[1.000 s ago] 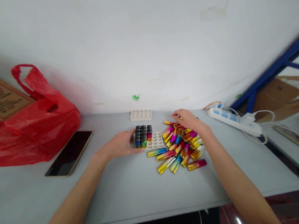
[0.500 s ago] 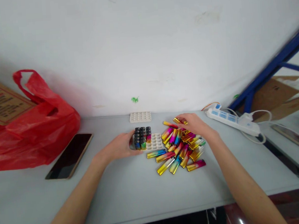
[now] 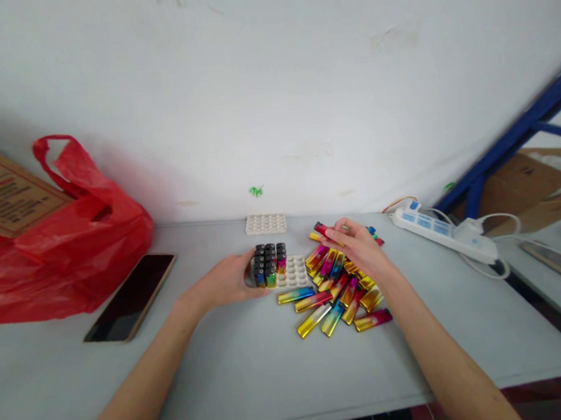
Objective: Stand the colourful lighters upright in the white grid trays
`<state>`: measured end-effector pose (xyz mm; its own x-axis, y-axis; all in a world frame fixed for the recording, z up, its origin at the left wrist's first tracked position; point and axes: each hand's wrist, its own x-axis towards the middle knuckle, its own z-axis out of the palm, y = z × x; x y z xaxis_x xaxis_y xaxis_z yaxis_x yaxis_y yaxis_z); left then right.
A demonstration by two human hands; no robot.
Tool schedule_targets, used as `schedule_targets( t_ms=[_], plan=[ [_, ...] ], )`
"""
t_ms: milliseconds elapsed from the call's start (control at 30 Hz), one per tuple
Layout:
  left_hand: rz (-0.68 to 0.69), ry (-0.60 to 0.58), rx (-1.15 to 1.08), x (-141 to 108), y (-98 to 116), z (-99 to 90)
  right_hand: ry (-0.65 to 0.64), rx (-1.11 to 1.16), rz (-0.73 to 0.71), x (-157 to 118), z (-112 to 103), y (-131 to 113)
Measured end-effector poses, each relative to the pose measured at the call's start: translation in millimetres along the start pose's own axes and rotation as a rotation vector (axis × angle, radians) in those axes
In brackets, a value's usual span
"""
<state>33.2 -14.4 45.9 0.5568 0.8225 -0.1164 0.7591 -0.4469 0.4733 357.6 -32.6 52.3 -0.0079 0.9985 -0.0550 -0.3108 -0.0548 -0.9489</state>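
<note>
One cardboard box (image 3: 9, 186): printed, tilted behind the bag, between 9 and 10 o'clock if the near tray (image 3: 298, 273) is the hub and 12 points to the wall (image 3: 271, 94).
Red bag (image 3: 103, 243): crumpled plastic, handle standing up, just past 9 o'clock.
Phone (image 3: 131, 299): flat on the table (image 3: 234, 362), screen dark, close to the bag, at 9 o'clock.
Left hand (image 3: 230, 278): close in at 9 o'clock, thumb and fingers bent in a wide C round the left end of the standing lighters; I cannot tell whether they press on them.
Standing lighters (image 3: 270, 266): upright in the near tray's left part, black tops up, three columns, the right one shorter.
Far tray (image 3: 265, 224): white, pocketed, by the wall at 11 o'clock.
Near tray: white, bare round pockets showing on its right.
Red lighter (image 3: 321, 229): raised, black end up and leftward, between 1 and 2 o'clock.
Loose lighters (image 3: 339, 286): shiny heap, mostly gold, pink and blue, from 2 to 5 o'clock.
Right hand (image 3: 353, 240): at 2 o'clock over the heap, fingertips pinched on the red lighter.
Power strip (image 3: 444, 229): white, plugged, nearly 3 o'clock.
Blue frame (image 3: 521, 129): slanting, 2 o'clock.
</note>
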Motion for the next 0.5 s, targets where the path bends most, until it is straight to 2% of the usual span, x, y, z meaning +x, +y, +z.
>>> schedule_targets(
  t_ms=[300,433,500],
  plan=[
    [0.000,0.004,-0.024,-1.6,4.4,-2.7,-0.176,-0.137,0.053,-18.1,11.6,9.4],
    [-0.012,-0.003,-0.018,-1.6,6.0,-4.1,-0.188,-0.168,-0.019,-20.8,18.5,9.0],
    [-0.016,-0.006,-0.011,-1.2,5.6,-3.8,-0.194,-0.120,0.021,-21.5,22.0,8.8]
  ],
)
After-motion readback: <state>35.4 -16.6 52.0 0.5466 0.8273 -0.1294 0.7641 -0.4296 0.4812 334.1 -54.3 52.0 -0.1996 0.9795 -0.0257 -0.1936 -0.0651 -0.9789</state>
